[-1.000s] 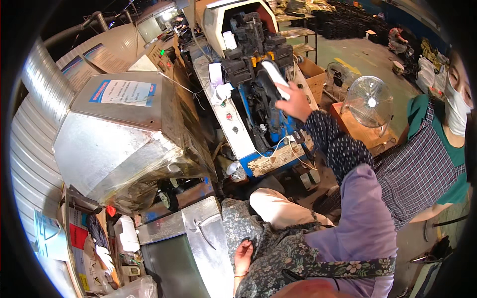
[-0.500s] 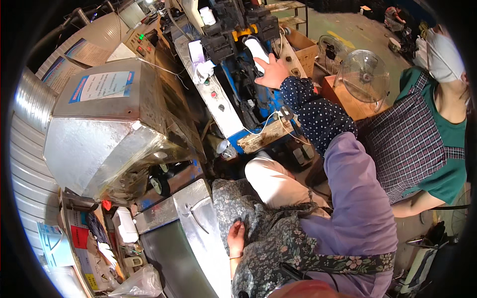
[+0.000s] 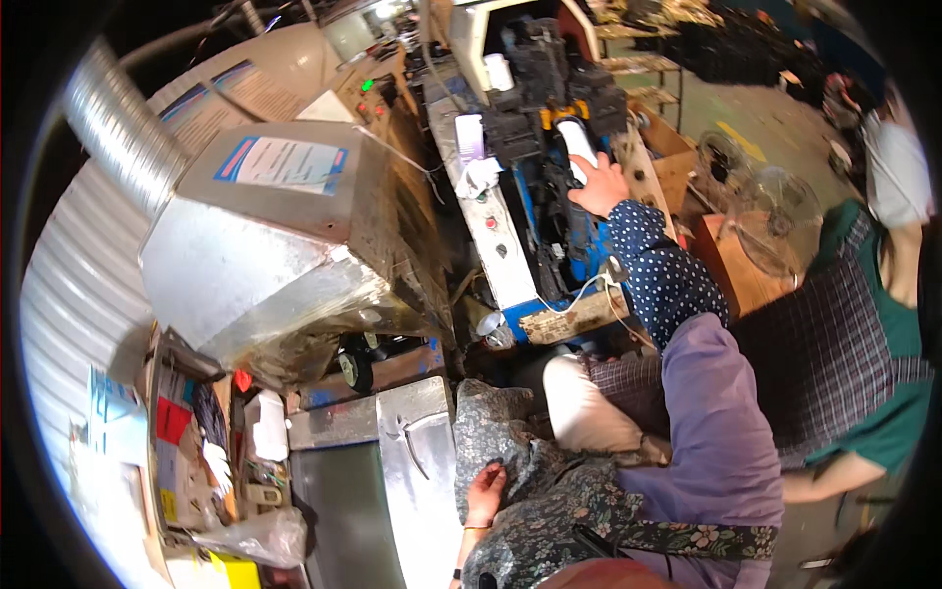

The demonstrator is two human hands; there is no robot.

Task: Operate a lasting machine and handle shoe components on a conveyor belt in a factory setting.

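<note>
A: White piece (image 3: 576, 139), one. Location?

B: One o'clock from the middle of the view. Long and narrow, set lengthwise in the machine (image 3: 549, 234), far end beside the orange clamps (image 3: 564, 111).

A: Right hand (image 3: 606, 188)?

B: Between one and two o'clock, at the piece's near end. Fingers splayed, thumb apart; whether they pinch it or only rest on it, I cannot tell. Arm at full reach, presumably because the piece sits deep among the black parts; taking the near end would keep the fingers short of the clamps.

A: Left hand (image 3: 485, 493)?

B: Six o'clock, on the flowered apron (image 3: 549, 491). Fingers curled; cloth in the grip or not, I cannot tell. Likely parked there, out of the reaching arm's way.

A: Edges?

B: White rail (image 3: 507, 257), twelve to one o'clock, carrying a crumpled cloth (image 3: 478, 179) and a small box (image 3: 469, 137), probably set there to be handy. White cable (image 3: 587, 285), three o'clock, looping over the machine's near edge beside the sleeve; a possible snag.

A: Room?

B: A channel between rail and right forearm. Tighter at three o'clock: a co-worker's checked apron (image 3: 819, 339) close by the sleeve. Fan (image 3: 778, 218) farther out, between two and three.
</note>
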